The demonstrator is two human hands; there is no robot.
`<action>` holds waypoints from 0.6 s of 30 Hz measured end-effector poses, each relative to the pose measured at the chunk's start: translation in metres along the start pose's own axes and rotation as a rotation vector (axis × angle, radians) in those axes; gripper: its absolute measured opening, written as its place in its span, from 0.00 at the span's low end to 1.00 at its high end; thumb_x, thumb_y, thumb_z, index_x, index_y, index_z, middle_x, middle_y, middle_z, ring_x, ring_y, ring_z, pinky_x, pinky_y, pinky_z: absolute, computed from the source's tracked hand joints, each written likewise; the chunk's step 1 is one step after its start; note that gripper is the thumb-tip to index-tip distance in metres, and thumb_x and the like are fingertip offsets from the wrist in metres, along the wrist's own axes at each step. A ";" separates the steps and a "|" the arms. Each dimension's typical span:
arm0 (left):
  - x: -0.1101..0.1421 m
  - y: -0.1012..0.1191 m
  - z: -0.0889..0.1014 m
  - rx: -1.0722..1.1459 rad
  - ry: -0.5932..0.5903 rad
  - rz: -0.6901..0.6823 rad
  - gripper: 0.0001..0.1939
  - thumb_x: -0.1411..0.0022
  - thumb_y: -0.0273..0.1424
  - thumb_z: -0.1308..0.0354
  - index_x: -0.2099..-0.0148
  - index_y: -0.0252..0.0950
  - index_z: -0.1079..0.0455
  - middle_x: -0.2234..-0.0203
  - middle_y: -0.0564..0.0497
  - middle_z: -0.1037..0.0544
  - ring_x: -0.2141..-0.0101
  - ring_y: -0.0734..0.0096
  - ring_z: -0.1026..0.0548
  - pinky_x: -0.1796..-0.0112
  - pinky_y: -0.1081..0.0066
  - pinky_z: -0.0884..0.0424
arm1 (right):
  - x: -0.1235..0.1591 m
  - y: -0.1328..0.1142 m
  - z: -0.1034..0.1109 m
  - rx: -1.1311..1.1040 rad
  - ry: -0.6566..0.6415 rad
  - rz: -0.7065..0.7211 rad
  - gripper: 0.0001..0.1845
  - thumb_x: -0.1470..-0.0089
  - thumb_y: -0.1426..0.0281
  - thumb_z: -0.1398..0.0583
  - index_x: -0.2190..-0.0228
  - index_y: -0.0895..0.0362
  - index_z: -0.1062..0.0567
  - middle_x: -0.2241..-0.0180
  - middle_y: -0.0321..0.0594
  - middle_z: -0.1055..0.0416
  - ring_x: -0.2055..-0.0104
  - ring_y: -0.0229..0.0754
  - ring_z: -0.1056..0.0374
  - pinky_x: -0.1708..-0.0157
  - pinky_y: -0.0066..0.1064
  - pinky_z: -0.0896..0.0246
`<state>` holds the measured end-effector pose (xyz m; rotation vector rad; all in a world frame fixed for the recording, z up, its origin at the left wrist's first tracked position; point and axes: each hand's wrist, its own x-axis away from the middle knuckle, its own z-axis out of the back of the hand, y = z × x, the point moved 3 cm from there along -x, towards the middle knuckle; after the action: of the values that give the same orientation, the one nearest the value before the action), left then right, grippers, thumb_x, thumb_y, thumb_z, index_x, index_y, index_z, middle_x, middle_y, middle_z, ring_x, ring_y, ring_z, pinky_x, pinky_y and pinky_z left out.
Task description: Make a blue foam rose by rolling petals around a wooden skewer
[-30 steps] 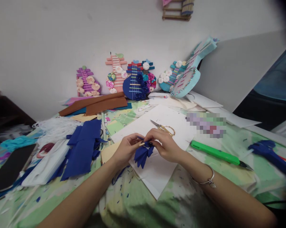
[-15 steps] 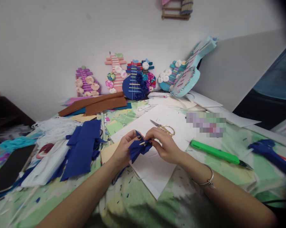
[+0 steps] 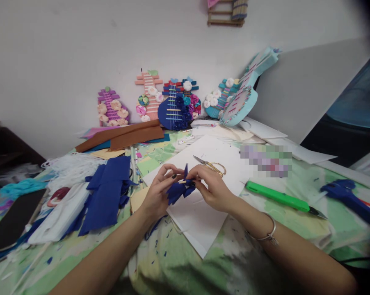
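Both hands meet over a white sheet (image 3: 203, 221) at the table's middle. My left hand (image 3: 156, 194) and my right hand (image 3: 211, 186) pinch a small piece of dark blue foam (image 3: 177, 190) wound round a thin wooden stick. The blue piece fans out below my fingertips. Gold-handled scissors (image 3: 211, 165) lie on the sheet just beyond my right hand. A silver bracelet sits on my right wrist.
Blue foam pieces (image 3: 106, 192) lie to the left, beside white string and a dark phone (image 3: 12, 219). A green utility knife (image 3: 280, 198) lies to the right, a blue glue gun (image 3: 351, 200) further right. Foam guitar crafts (image 3: 175, 106) lean on the back wall.
The blue piece has turned on the stick between my fingers, its loose end rising from hanging down. My left fingers shifted their pinch; both hands stay in place.
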<state>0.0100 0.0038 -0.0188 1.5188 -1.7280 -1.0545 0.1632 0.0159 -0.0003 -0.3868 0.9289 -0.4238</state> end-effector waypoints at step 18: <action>0.001 -0.002 -0.006 -0.160 -0.058 -0.087 0.09 0.59 0.27 0.34 0.72 0.33 0.31 0.70 0.49 0.30 0.71 0.70 0.30 0.73 0.73 0.34 | -0.002 -0.003 0.000 -0.002 0.005 -0.030 0.12 0.47 0.81 0.48 0.63 0.56 0.32 0.67 0.40 0.32 0.64 0.39 0.37 0.64 0.33 0.40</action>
<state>0.0160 0.0012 -0.0174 1.4863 -1.5865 -1.2611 0.1617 0.0146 0.0025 -0.4019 0.9292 -0.4513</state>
